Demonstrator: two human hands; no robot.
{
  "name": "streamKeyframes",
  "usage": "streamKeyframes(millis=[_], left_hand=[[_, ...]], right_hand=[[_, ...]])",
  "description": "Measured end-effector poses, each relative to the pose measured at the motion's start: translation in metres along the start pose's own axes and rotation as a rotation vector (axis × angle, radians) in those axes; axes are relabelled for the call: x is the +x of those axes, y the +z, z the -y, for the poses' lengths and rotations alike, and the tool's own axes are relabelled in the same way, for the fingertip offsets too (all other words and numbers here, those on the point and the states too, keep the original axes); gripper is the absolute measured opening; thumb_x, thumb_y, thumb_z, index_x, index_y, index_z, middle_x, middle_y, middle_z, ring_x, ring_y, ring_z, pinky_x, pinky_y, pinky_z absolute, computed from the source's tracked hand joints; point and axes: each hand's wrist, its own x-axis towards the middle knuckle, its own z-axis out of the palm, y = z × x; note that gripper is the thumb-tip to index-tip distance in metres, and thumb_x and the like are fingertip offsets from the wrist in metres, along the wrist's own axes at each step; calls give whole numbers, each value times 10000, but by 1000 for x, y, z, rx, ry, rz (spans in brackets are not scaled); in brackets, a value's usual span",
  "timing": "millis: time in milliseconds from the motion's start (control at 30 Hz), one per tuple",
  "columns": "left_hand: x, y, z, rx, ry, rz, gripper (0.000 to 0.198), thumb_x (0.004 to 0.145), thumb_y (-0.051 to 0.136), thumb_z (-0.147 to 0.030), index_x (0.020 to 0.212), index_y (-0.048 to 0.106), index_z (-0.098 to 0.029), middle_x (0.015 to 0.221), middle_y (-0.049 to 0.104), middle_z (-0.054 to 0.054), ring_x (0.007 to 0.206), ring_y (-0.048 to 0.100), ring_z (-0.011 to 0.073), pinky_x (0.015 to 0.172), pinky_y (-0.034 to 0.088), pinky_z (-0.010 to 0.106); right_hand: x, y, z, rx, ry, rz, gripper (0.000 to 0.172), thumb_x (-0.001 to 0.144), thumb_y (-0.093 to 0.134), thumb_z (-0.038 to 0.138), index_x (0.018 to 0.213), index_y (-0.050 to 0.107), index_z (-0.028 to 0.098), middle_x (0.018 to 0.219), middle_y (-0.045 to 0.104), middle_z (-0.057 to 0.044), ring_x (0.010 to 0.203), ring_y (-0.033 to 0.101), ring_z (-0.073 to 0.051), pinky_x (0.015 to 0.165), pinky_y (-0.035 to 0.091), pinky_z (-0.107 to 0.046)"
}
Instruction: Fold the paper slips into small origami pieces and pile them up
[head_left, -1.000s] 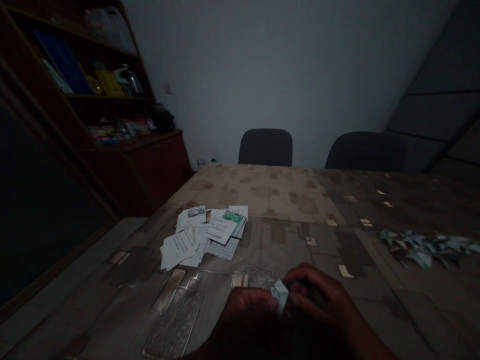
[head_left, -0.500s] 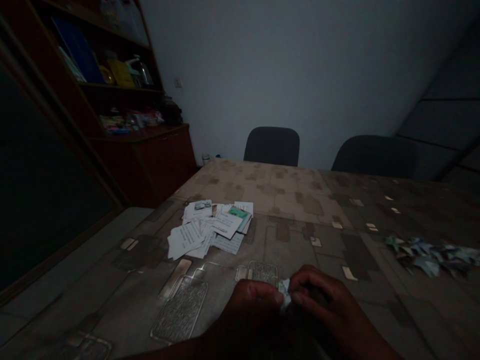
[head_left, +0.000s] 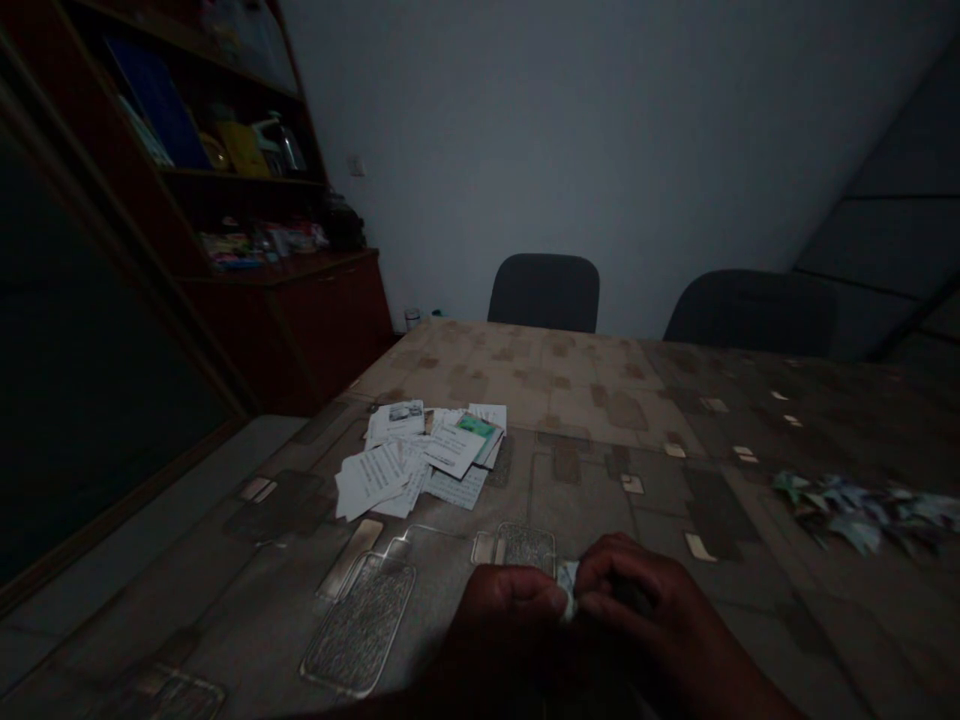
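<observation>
A small piece of folded paper (head_left: 568, 580), pale with printed marks, is pinched between my two hands near the table's front edge. My left hand (head_left: 510, 605) grips its left side between thumb and curled fingers. My right hand (head_left: 637, 590) pinches the right side with thumb and fingertips. The lower part of the paper is dark and partly hidden by the fingers. Farther off to the left lies a loose pile of printed paper cards (head_left: 375, 478), overlapping one another. A heap of folded paper pieces (head_left: 855, 525) lies at the right.
A patterned cloth covers the table (head_left: 517, 375). Beyond its far edge stand two dark chairs (head_left: 544, 290) (head_left: 750, 308) against the wall. At the left, a wooden cabinet (head_left: 322, 310) has shelves with various items.
Both hands stay at nearly the same spot, still holding the folded paper. The fingers of my right hand have closed in slightly, and less of the paper shows.
</observation>
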Motion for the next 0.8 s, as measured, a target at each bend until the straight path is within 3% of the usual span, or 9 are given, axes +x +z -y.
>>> streamKeyframes(millis=[400,633,800], left_hand=[[-1,5,1,12,-26,5,482,641,736,-571,700,699,-95,576,634,25,518,577,136,520,419,238],[-1,6,4,-43,-93,-101,442,534,862,-443,736,631,-125,577,659,-1,538,591,132,532,412,227],[2,5,7,-91,-29,-112,447,556,859,-454,736,607,-133,565,658,-3,495,590,131,508,421,232]], right_hand=[[2,6,-6,-51,47,-95,102,748,615,262,675,602,192,664,563,11,652,536,-165,598,394,-260],[3,7,-2,-89,10,-144,72,725,592,189,654,603,201,670,585,7,664,562,-169,624,415,-261],[3,7,0,-40,39,-135,37,717,632,227,699,619,197,682,591,7,670,567,-171,631,421,-260]])
